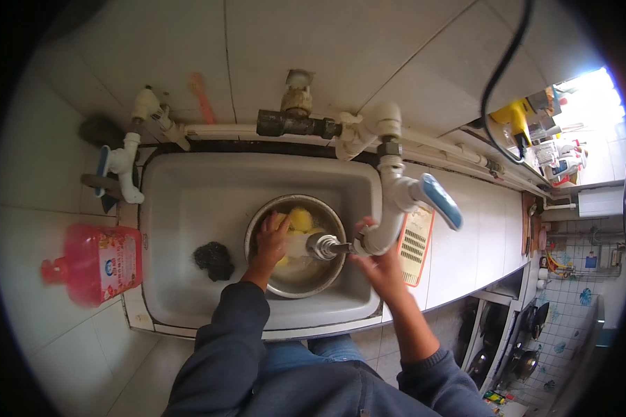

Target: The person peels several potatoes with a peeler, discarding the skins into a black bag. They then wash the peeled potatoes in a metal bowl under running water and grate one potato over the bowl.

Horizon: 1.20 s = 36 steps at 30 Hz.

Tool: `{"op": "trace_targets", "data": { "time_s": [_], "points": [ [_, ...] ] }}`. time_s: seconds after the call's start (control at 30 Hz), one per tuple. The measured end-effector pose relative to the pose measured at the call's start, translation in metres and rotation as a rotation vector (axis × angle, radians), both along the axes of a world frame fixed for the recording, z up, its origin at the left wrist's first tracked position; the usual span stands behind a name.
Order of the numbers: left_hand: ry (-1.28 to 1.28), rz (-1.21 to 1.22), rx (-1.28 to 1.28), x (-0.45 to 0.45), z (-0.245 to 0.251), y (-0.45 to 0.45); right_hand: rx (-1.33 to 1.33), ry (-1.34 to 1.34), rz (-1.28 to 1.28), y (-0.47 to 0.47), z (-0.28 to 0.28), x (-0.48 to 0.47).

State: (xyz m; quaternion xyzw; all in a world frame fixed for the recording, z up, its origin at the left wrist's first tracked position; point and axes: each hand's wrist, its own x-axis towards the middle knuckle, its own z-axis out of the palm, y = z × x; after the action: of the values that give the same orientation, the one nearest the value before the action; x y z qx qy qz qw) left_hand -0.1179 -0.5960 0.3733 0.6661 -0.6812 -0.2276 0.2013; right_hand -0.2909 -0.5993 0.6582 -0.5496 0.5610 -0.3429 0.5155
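A round metal basin (339, 266) stands in the sink, holding cloudy water and several yellow pieces that look like peeled potatoes (301, 220). My left hand (271, 240) reaches into the basin, its fingers curled over one of these pieces at the left side. Water seems to fall from the metal nozzle (323, 246) of a white plastic faucet (394, 208) with a blue lever (441, 202). My right hand (382, 271) is at the faucet's spout, slightly blurred. The spout hides part of it, so its grip is unclear.
A dark scrubbing pad (214, 260) lies in the white sink (180, 208), left of the basin. A pink pump bottle (101, 265) and a second faucet (128, 164) are on the left. An orange-rimmed grater (416, 247) lies on the tiled counter (464, 229). Pipes (297, 124) run along the wall.
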Motion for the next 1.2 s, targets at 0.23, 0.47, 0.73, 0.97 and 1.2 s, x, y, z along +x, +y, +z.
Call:
{"op": "trace_targets", "data": {
  "time_s": [0.23, 0.47, 0.73, 0.97, 1.2],
  "points": [
    [-0.313, -0.541, 0.184, -0.009, 0.012, 0.02, -0.326, 0.428, 0.236, -0.019, -0.063, 0.019],
    [-0.369, -0.347, 0.29, 0.004, 0.02, 0.021, -0.217, 0.496, 0.251, -0.015, -0.047, 0.008],
    [-0.094, 0.008, 0.412, -0.02, -0.009, -0.016, -0.154, 0.469, 0.092, 0.025, -0.139, -0.039],
    [-0.094, -0.323, 0.256, -0.048, 0.006, 0.01, 0.546, 0.377, -0.023, 0.062, -0.257, -0.07],
    [0.059, 0.029, 0.235, -0.003, 0.013, 0.035, 1.115, 0.071, -0.118, 0.055, -0.28, -0.07]
  ]
}}
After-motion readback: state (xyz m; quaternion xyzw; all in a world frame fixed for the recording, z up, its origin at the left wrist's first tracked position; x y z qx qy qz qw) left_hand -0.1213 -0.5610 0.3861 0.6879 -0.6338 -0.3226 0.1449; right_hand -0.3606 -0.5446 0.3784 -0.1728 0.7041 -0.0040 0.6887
